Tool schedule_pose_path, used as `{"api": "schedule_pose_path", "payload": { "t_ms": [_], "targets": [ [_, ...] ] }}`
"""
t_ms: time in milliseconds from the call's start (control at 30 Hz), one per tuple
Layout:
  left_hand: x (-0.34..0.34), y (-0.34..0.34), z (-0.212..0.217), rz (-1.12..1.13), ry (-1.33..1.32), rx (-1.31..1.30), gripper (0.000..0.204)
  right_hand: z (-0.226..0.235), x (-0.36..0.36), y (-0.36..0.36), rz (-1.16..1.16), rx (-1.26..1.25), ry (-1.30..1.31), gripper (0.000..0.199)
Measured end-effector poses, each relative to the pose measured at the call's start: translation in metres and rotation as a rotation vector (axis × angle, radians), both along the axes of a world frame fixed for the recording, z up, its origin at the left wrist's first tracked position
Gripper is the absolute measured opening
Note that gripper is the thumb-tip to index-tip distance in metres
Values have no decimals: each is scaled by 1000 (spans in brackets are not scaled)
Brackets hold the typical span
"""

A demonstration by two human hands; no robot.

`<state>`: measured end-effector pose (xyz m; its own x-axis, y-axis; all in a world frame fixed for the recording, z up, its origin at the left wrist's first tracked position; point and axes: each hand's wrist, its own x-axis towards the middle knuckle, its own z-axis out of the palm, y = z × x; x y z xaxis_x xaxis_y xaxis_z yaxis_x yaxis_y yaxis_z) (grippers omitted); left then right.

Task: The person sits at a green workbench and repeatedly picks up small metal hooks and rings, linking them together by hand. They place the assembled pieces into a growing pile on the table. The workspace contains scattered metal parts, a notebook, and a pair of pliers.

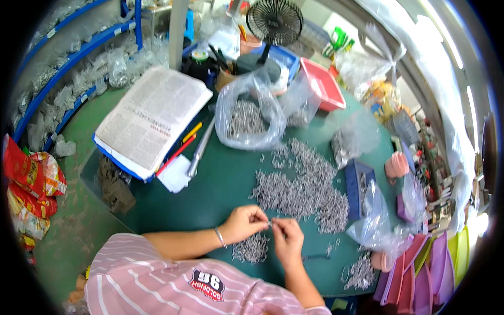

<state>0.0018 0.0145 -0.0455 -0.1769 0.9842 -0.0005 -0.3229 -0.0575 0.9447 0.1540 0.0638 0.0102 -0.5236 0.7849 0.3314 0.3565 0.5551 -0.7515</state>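
Note:
Above the green table, my left hand (pixel 242 224) and my right hand (pixel 288 240) meet fingertip to fingertip. Both are closed in a pinch on a small silvery metal piece (pixel 270 223) between them; its exact kind is too small to make out. Just beyond my hands spreads a large heap of small metal pieces (pixel 299 191). A smaller heap (pixel 251 248) lies below my left wrist, close to my body. To the right of my right forearm is another little pile (pixel 360 273), with a thin dark tool (pixel 316 257) nearer the arm.
A clear plastic bag (pixel 227 123) full of metal pieces stands beyond the heap. Newspaper (pixel 155 118), pens and a metal rod (pixel 201 147) lie left. A blue bin (pixel 353 194) and pink cup (pixel 396 165) stand right; a red tray (pixel 323 86) and fan (pixel 274 22) are at the back.

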Motion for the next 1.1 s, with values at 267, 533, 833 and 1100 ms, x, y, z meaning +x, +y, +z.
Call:
{"api": "schedule_pose_path", "payload": {
  "t_ms": [267, 533, 833, 1100],
  "targets": [
    [-6, -6, 12, -108, 15, -56, 10, -5, 6, -8, 12, -233, 82, 20],
    [-9, -6, 17, -188, -52, -65, 10, -15, 10, -14, 61, -490, 318, 31],
    [-12, -5, 19, -233, 67, 17, 10, -17, 10, -12, 108, -655, 484, 26],
    [-6, -4, 18, -258, -198, -65, 9, -19, 14, -8, 86, -565, 375, 26]
  ]
}}
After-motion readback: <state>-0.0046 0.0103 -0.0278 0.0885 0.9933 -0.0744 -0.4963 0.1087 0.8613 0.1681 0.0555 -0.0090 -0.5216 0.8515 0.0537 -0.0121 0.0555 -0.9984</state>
